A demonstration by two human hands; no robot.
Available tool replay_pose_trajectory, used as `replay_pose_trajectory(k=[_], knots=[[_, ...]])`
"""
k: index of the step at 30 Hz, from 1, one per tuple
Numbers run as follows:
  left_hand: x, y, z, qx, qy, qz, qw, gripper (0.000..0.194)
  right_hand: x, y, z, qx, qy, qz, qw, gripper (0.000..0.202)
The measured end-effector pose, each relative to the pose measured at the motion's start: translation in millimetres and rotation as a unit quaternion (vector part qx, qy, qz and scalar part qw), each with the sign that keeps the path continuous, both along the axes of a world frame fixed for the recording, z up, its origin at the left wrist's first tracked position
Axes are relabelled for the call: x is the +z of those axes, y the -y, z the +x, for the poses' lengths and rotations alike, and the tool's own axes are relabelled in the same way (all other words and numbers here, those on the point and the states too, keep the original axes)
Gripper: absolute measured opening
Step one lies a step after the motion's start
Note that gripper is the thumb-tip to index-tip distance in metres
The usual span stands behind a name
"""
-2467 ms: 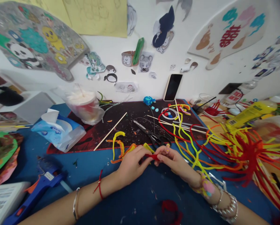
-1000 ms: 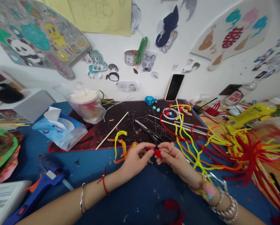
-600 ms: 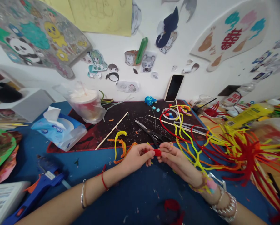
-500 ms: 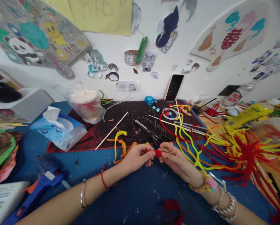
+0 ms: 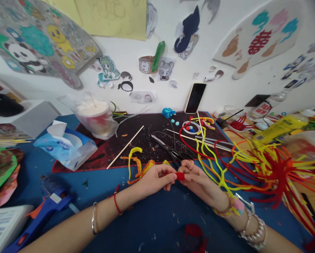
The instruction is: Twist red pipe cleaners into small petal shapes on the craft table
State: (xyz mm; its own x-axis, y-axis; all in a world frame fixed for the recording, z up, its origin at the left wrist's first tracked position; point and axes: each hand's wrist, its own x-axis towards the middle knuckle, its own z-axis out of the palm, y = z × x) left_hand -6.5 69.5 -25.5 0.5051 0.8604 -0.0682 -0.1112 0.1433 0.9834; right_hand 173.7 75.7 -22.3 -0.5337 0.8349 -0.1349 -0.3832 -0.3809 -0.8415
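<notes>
A short red fuzzy piece (image 5: 180, 176), which looks like pipe cleaner, is held level between my two hands above the blue table. My left hand (image 5: 160, 177) pinches its left end between thumb and fingers. At the right end, my right hand (image 5: 195, 177) grips it in the same way, with its other fingers curled. Just behind my hands lie black-handled scissors (image 5: 170, 149), blades opened a little. Yellow and orange pipe cleaners (image 5: 136, 163) curl beside my left hand. In front, near the bottom edge, a red curled strip (image 5: 194, 233) rests on the table.
A blue glue gun (image 5: 50, 202) and tissue pack (image 5: 65, 146) lie at left, with a bagged cup (image 5: 95, 116) behind. Red, yellow and orange pipe cleaners (image 5: 275, 172) spread at right by a yellow bottle (image 5: 281, 128). A phone (image 5: 195, 98) leans on the wall. Thin sticks (image 5: 126, 146) cross the dark mat.
My hands have shifted very slightly to the right with the red piece still pinched between them. Nothing else on the table has visibly moved.
</notes>
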Motion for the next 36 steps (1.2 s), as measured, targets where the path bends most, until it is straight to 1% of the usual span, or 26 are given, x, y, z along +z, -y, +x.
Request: replay_pose_trajectory(k=[3,6,8,10,13,17,20,24,26,29,31,34,36], knots=[[0.6,0.7,0.1,0.009,0.015,-0.012,1.0,0.023,1.7,-1.6,1.9,0.002,0.048,0.071,0.996,0.022],[1.7,0.3,1.3,0.005,0.023,-0.03,0.999,0.025,0.9,-2.9,5.0,0.002,0.088,0.162,0.983,0.022],[1.1,0.9,3.6,0.008,0.019,-0.032,0.999,0.023,-0.5,-3.3,6.8,-0.011,0.105,0.21,0.972,0.021],[-0.8,3.4,7.0,0.035,0.003,-0.019,0.999,0.019,-1.7,-3.1,7.8,-0.036,0.126,0.244,0.961,0.02],[-4.1,10.0,11.7,0.097,-0.056,0.024,0.993,0.013,-2.9,-1.8,7.1,-0.066,0.156,0.275,0.946,0.021],[-6.6,15.8,13.2,0.147,-0.139,0.097,0.974,0.007,-4.1,2.6,2.8,-0.054,0.21,0.308,0.926,0.024],[-6.9,15.8,12.4,0.158,-0.161,0.123,0.966,0.008,-5.6,5.8,-0.7,-0.073,0.266,0.337,0.9,0.024],[-5.9,15.1,11.7,0.138,-0.187,0.13,0.964,0.014,-8.1,7.3,-2.5,-0.113,0.311,0.354,0.875,0.026],[-5.9,15.1,11.4,0.134,-0.196,0.132,0.962,0.015,-8.8,7.7,-2.7,-0.133,0.339,0.368,0.856,0.025],[-7.0,15.2,11.0,0.135,-0.204,0.132,0.961,0.015,-7.7,9.3,-3.1,-0.158,0.391,0.41,0.809,0.024],[-8.2,15.0,10.7,0.13,-0.209,0.133,0.96,0.014,-6.0,10.7,-3.7,-0.164,0.415,0.437,0.781,0.024],[-9.0,14.5,10.2,0.113,-0.215,0.132,0.961,0.015,-5.2,12.6,-4.5,-0.168,0.438,0.47,0.748,0.023],[-8.2,14.3,10.0,0.106,-0.213,0.131,0.962,0.016,-7.5,13.3,-3.3,-0.17,0.451,0.505,0.716,0.022]])
